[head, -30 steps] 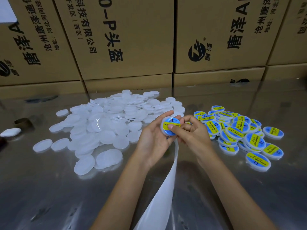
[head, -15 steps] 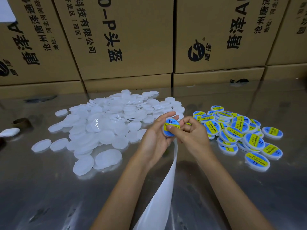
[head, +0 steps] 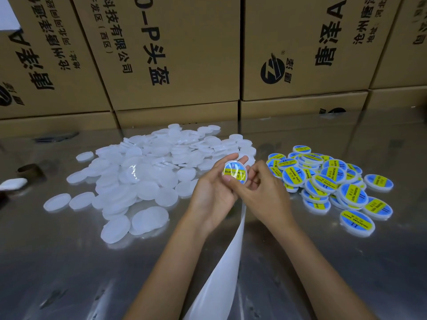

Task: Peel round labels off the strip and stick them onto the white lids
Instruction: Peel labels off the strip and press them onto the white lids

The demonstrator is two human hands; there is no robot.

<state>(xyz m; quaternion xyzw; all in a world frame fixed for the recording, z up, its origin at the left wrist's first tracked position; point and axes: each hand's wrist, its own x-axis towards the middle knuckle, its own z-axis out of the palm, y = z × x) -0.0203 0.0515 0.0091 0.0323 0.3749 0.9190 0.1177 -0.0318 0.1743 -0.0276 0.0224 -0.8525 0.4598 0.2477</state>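
A white lid with a blue and yellow round label (head: 235,172) lies in my left hand (head: 213,192), held by the thumb and fingers. My right hand (head: 261,192) sits beside it, fingers curled, its thumb pressing the label's lower edge. The white backing strip (head: 221,273) hangs down between my forearms toward the bottom edge. A heap of plain white lids (head: 147,172) covers the table to the left. Labelled lids (head: 328,181) are piled to the right.
The shiny metal table (head: 69,273) reflects the light. Printed cardboard boxes (head: 175,54) form a wall along the back. A small white object (head: 12,183) and a brown ring (head: 30,170) lie at the far left edge.
The right-hand fingers have drawn back off the label, so its face now shows whole in my left hand. Both hands stay at the same spot.
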